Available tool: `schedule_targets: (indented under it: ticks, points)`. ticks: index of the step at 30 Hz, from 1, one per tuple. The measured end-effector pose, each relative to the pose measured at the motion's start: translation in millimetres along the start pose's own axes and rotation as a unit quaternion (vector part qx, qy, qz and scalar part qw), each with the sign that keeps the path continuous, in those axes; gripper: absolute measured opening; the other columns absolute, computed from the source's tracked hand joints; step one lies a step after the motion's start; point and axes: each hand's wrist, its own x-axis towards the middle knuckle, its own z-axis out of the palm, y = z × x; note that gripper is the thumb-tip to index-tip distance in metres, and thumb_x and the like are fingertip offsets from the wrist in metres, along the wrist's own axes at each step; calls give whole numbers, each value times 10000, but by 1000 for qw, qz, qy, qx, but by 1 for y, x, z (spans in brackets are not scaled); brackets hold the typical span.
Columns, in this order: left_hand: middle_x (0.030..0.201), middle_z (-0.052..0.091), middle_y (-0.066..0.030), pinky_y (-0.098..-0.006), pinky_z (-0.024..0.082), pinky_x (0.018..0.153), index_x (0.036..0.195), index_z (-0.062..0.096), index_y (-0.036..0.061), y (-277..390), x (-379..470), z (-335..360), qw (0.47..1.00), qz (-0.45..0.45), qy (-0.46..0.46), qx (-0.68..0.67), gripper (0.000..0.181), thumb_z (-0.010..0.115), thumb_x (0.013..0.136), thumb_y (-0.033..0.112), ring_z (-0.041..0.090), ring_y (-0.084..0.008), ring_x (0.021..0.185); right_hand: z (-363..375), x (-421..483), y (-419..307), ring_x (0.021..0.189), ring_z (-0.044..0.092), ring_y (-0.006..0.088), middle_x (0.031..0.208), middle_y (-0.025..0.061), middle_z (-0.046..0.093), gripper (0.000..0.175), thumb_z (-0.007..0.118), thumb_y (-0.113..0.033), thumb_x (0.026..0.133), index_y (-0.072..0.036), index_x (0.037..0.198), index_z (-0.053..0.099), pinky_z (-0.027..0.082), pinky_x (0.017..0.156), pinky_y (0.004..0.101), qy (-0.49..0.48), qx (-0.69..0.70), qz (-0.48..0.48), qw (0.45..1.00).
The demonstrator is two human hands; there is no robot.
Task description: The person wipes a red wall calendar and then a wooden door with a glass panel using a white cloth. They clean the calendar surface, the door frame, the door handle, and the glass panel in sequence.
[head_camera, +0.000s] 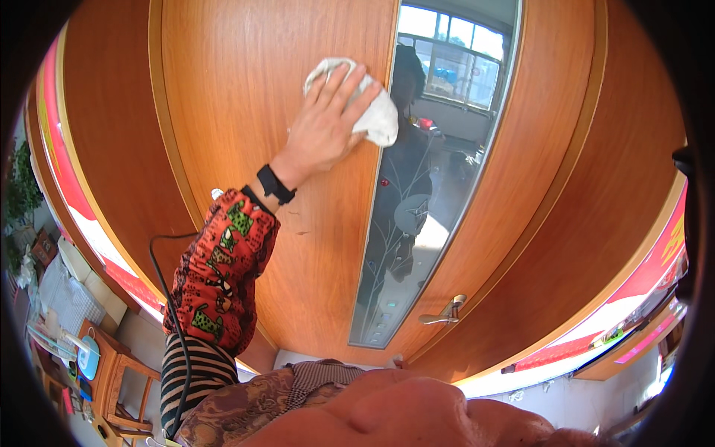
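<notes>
My left hand (324,120) presses a white cloth (377,120) flat against a wooden door (268,67). The fingers are spread over the cloth, and its right end overlaps the edge of a narrow mirror-like glass panel (410,223). Etched branch-like lines decorate the glass, which reflects a person's dark outline and a window. On my wrist sits a black band (275,184), above a red patterned sleeve cover (226,274). My right hand is out of view. Low on the door's right side is a metal lever handle (447,313).
A dark cable (162,279) hangs along my left arm. At the lower left stand a wooden chair (125,385) and a fan (70,343) with a blue part. Red banners show at the left (67,162) and right (642,285) rims. A wooden ledge (620,346) is at right.
</notes>
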Motion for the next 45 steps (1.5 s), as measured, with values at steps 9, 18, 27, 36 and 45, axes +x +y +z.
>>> schedule_targets:
  ticks: [9, 18, 27, 36, 45]
  points:
    - [1641, 330, -143, -536, 229, 1238, 1580, 398, 167, -36, 59, -15, 996, 2, 65, 65, 754, 723, 905, 248, 283, -382, 1523, -10, -8, -9, 1046, 692, 420, 1104, 241, 717, 418, 755, -252, 791, -50, 1150, 682, 552, 885, 493, 3, 0, 13, 1000]
    - [1566, 387, -278, -535, 255, 1236, 1526, 414, 21, -78, 167, -39, 985, -19, 122, 124, 711, 669, 921, 294, 344, -458, 1463, -24, -7, 17, 1028, 700, 402, 1090, 214, 720, 421, 763, -234, 770, -50, 1140, 683, 552, 889, 486, 54, 29, 36, 997]
    - [1543, 427, -287, -544, 276, 1209, 1517, 420, 25, -118, 237, -57, 969, -67, 178, 155, 645, 570, 985, 357, 367, -459, 1452, -14, 1, 60, 1027, 688, 402, 1117, 196, 695, 468, 797, -270, 725, -86, 1141, 684, 552, 894, 486, 81, 5, 66, 994]
    - [1564, 407, -277, -540, 249, 1223, 1535, 413, 42, -107, 297, -88, 961, -64, 209, 172, 619, 506, 1032, 390, 358, -452, 1458, 120, 54, 278, 1044, 690, 383, 1126, 174, 703, 525, 858, -319, 682, -111, 1134, 690, 553, 907, 472, 247, 29, -158, 955]
    - [1549, 460, -234, -512, 260, 1230, 1477, 506, 68, -35, 347, -110, 972, -1, 210, 107, 556, 513, 1027, 394, 385, -399, 1464, 119, 37, 299, 1046, 686, 411, 1122, 211, 703, 549, 833, -328, 691, -89, 1160, 676, 549, 913, 486, 288, 20, -159, 944]
